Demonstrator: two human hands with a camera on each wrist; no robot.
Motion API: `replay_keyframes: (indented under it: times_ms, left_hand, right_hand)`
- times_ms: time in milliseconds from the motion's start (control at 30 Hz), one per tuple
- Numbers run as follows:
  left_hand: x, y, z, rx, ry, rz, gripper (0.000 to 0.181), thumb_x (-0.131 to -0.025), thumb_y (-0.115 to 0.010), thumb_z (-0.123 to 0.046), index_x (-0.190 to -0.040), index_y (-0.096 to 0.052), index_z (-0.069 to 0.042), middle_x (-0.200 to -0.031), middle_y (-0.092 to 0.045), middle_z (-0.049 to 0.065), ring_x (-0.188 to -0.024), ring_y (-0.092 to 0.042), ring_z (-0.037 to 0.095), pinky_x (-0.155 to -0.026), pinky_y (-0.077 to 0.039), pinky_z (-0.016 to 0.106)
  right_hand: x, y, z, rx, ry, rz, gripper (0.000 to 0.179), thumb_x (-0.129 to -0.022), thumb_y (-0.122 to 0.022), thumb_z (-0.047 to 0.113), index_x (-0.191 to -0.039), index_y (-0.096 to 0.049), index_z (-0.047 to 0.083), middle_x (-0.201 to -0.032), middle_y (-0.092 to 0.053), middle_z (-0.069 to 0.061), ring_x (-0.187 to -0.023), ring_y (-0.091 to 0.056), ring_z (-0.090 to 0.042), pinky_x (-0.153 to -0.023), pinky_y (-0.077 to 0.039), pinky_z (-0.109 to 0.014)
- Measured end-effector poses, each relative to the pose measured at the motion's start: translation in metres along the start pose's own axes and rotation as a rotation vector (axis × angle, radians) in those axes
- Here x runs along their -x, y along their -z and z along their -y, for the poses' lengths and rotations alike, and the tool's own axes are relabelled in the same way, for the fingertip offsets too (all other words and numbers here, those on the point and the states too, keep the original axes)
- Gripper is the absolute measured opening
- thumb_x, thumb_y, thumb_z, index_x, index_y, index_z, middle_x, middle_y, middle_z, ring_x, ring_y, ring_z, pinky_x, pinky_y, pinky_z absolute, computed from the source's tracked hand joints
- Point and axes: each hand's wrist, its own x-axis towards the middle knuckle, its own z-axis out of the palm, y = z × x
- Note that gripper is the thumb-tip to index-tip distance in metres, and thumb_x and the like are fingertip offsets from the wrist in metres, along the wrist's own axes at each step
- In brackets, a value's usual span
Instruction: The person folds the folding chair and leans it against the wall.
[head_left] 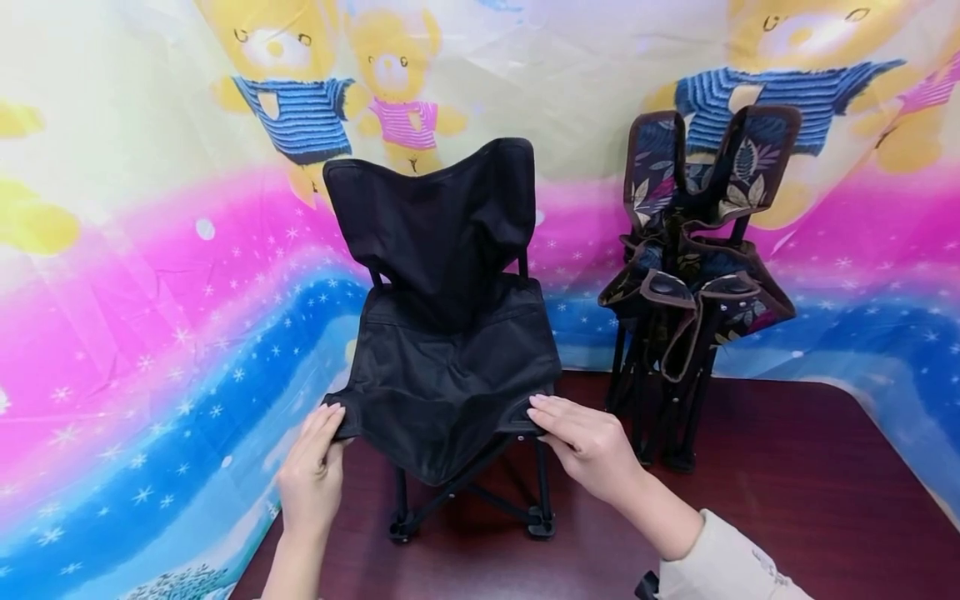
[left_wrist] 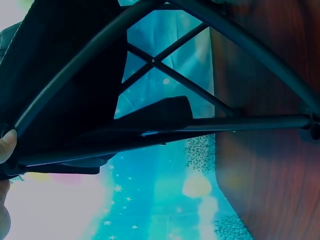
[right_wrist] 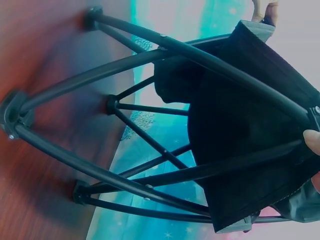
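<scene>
A black folding chair (head_left: 450, 358) stands unfolded on the table, its fabric back upright and its seat spread out. At the seat's front left corner my left hand (head_left: 311, 471) pinches the fabric and frame, fingers on top and thumb below. My right hand (head_left: 592, 442) grips the front right corner in the same way. From beneath, the right wrist view shows the crossed black legs (right_wrist: 75, 165) and the underside of the seat (right_wrist: 240, 125). Only a bit of the left thumb (left_wrist: 7, 145) shows in the left wrist view, against the frame's corner.
To the right of the black chair, a folded chair with leaf-patterned fabric (head_left: 750, 167) stands on the dark red-brown table (head_left: 795, 500). Behind both hangs a colourful backdrop (head_left: 585, 83) with printed bears. A small black object (head_left: 647, 585) lies by the right sleeve.
</scene>
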Motion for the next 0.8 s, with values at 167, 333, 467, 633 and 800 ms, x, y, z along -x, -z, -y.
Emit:
replay_keyframes:
  times_ms: [167,333,467,633,800]
  left_hand:
    - [-0.001,-0.003,-0.002,0.015,-0.008,-0.01,0.038,-0.062,-0.069,0.008,-0.099,-0.064,0.003,-0.099,-0.062,0.013,-0.094,-0.056,0.03,-0.092,-0.032,0.019]
    - [-0.003,-0.005,-0.004,0.012,-0.001,-0.017,0.04,-0.059,-0.07,0.01,-0.098,-0.065,0.003,-0.098,-0.062,0.013,-0.094,-0.056,0.031,-0.092,-0.032,0.019]
    - [-0.006,-0.006,-0.007,0.018,-0.002,-0.02,0.041,-0.058,-0.07,0.012,-0.098,-0.065,0.003,-0.098,-0.062,0.013,-0.094,-0.056,0.03,-0.092,-0.033,0.02]
    - [-0.01,-0.008,-0.011,0.016,0.006,-0.021,0.038,-0.06,-0.07,0.011,-0.097,-0.065,0.002,-0.097,-0.063,0.012,-0.093,-0.056,0.03,-0.092,-0.032,0.02]
    - [-0.013,-0.011,-0.013,0.014,0.004,-0.022,0.037,-0.061,-0.07,0.01,-0.097,-0.065,0.002,-0.096,-0.063,0.012,-0.092,-0.056,0.031,-0.092,-0.032,0.019]
  right_hand:
    - [-0.002,0.0,0.0,0.012,-0.009,-0.002,0.03,-0.09,-0.045,0.02,-0.09,-0.067,-0.001,-0.092,-0.064,-0.014,-0.084,-0.061,-0.023,-0.074,-0.047,-0.03]
    - [-0.004,0.0,0.0,0.009,-0.008,-0.005,0.03,-0.09,-0.046,0.019,-0.09,-0.067,-0.001,-0.092,-0.064,-0.014,-0.084,-0.061,-0.023,-0.074,-0.047,-0.03]
    - [-0.006,0.0,0.0,0.003,-0.007,-0.014,0.028,-0.089,-0.047,0.019,-0.091,-0.067,-0.001,-0.093,-0.064,-0.014,-0.084,-0.061,-0.023,-0.075,-0.047,-0.03]
    - [-0.009,0.0,0.001,0.001,-0.007,-0.025,0.028,-0.089,-0.048,0.019,-0.09,-0.067,-0.002,-0.093,-0.063,-0.014,-0.085,-0.061,-0.023,-0.075,-0.047,-0.031]
    - [-0.012,-0.001,0.001,0.0,-0.008,-0.041,0.027,-0.088,-0.049,0.018,-0.09,-0.067,-0.002,-0.093,-0.063,-0.014,-0.084,-0.061,-0.023,-0.074,-0.047,-0.032]
